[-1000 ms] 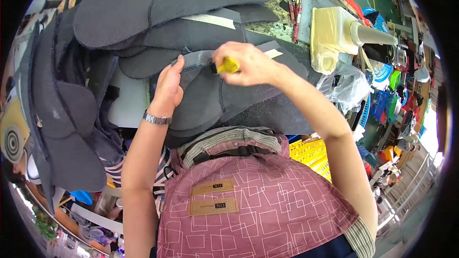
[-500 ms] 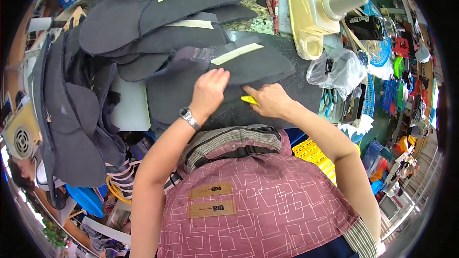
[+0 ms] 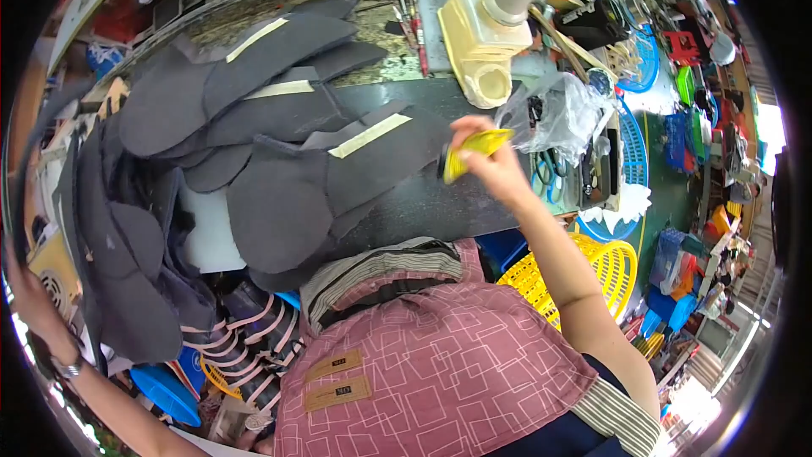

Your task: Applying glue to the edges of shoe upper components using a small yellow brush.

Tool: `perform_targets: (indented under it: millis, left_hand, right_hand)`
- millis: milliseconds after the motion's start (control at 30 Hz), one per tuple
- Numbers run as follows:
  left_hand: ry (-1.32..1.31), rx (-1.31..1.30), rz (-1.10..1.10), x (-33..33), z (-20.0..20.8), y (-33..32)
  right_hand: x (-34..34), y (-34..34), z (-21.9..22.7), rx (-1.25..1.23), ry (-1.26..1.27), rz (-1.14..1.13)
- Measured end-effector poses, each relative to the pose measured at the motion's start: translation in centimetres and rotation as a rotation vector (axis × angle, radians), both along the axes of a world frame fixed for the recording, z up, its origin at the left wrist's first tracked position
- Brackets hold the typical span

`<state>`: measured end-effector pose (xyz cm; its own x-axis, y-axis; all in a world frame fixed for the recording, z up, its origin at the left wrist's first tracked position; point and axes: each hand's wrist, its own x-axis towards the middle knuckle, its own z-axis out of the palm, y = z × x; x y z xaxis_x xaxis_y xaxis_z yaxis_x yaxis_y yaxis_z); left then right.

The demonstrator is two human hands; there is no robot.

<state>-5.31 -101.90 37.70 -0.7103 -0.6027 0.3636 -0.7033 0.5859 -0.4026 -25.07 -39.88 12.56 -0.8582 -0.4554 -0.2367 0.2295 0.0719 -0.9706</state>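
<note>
My right hand (image 3: 499,171) is raised over the dark board, closed around a yellow tool (image 3: 479,145) with a dark end; motion blur hides its exact kind. Far off to the left, near the picture's rim, my left hand (image 3: 41,309) is blurred, with a long dark strip (image 3: 25,148) rising from its fingers. Between them a dark grey padded piece (image 3: 283,211) with a cream tape band lies flat on the board (image 3: 474,203), touched by neither hand. More such taped pieces (image 3: 254,76) overlap behind it.
Several dark pieces (image 3: 127,288) hang over the table's left side. A cream glue container (image 3: 486,34) with a grey cone stands at the back right, beside a clear plastic bag (image 3: 562,118) and scissors (image 3: 550,173). A yellow basket (image 3: 613,271) is below on the right.
My left hand has left the taped piece and swung far left with a dark strip. My right hand has lifted away to the right with the yellow tool. The view has shifted.
</note>
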Motion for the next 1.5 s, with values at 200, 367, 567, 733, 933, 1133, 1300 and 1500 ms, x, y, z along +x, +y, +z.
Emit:
perform_targets:
  millis: [200, 367, 567, 733, 933, 1133, 1300, 1500]
  left_hand:
    - [-0.123, -0.035, -0.318, 5.1, -15.7, 3.2]
    - [0.141, 0.322, -0.723, -5.1, -17.8, 22.0]
    - [-0.203, 0.777, -1.093, -8.4, -30.0, 34.9]
    - [-0.106, 0.853, -1.368, -6.4, -33.3, 34.2]
    - [0.32, 1.128, -1.063, -9.5, -30.3, 31.7]
    - [0.042, 1.457, -0.215, -14.8, -32.1, 27.2]
    - [-0.151, 1.246, -0.362, -15.6, -30.4, 29.3]
    - [0.221, 0.836, -0.729, -13.4, -34.8, 25.8]
  right_hand:
    - [-5.6, 5.9, -1.2, 0.395, 0.339, -0.385]
    - [-8.6, 7.4, -6.8, 0.564, 0.516, -0.385]
    - [-9.4, 9.7, -7.7, 0.282, 0.092, -0.7]
    - [-5.1, 2.7, -4.5, -0.437, -0.513, -0.293]
    - [0.6, -9.9, -7.7, -0.798, -0.738, 0.031]
    - [2.9, -9.5, -9.9, -0.456, -0.839, 0.134]
    - [4.5, -7.3, -10.2, -0.541, -0.893, 0.063]
    - [6.1, -6.0, -10.3, -0.626, -0.864, -0.015]
